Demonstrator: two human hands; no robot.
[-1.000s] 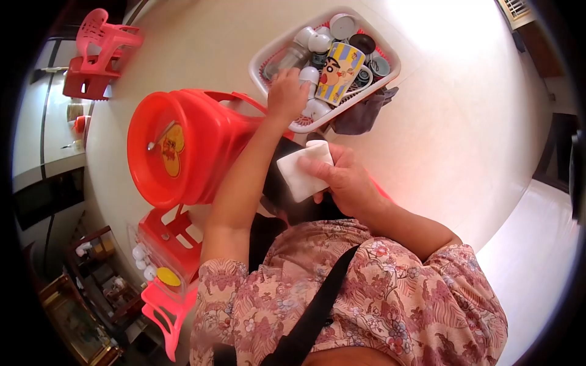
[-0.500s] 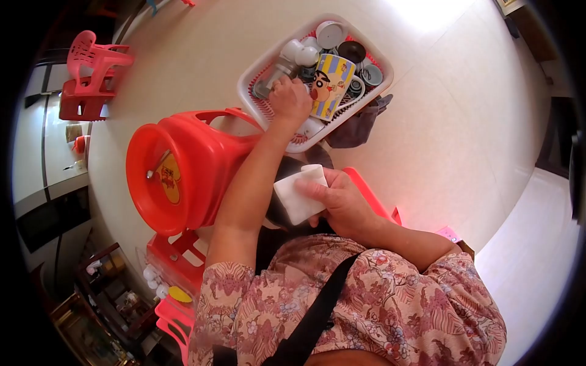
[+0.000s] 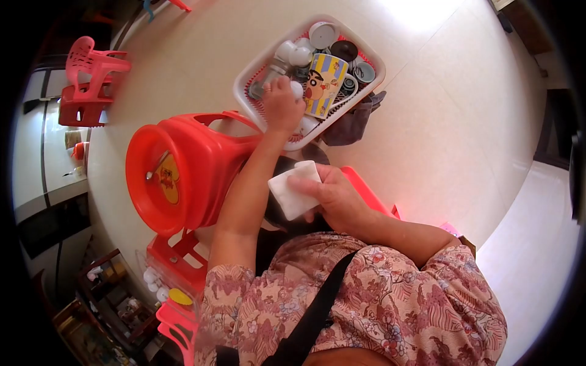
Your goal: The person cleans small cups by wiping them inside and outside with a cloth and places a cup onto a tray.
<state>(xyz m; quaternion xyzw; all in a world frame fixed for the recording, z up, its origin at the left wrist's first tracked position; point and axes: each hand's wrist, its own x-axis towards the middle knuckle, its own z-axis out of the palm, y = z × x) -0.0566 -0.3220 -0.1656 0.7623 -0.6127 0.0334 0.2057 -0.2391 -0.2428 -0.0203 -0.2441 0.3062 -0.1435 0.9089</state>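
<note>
My left hand (image 3: 282,107) is inside a white and red plastic basket (image 3: 242,85), its fingers curled. A small white round object (image 3: 296,89) shows at the fingertips, partly covered by them; its kind is not clear. Right beside it lies a yellow and blue striped mug (image 3: 326,84) with a cartoon face. A clear glass container (image 3: 264,83) sits on the other side of the hand. In front of my body, my right hand (image 3: 339,196) is closed on a folded white cloth (image 3: 294,194), thumb across its top.
The basket also holds white cups (image 3: 299,55), a brown round lid (image 3: 344,50) and a grey-white cup (image 3: 364,72). A dark cloth (image 3: 349,129) hangs by its near side. Stacked red stools (image 3: 201,161) with a red basin (image 3: 137,177) stand at left. Pink chairs (image 3: 94,64) are farther off.
My left hand has drawn slightly back, and a white round object now shows at its fingers. The right hand and cloth have shifted a little to the left.
</note>
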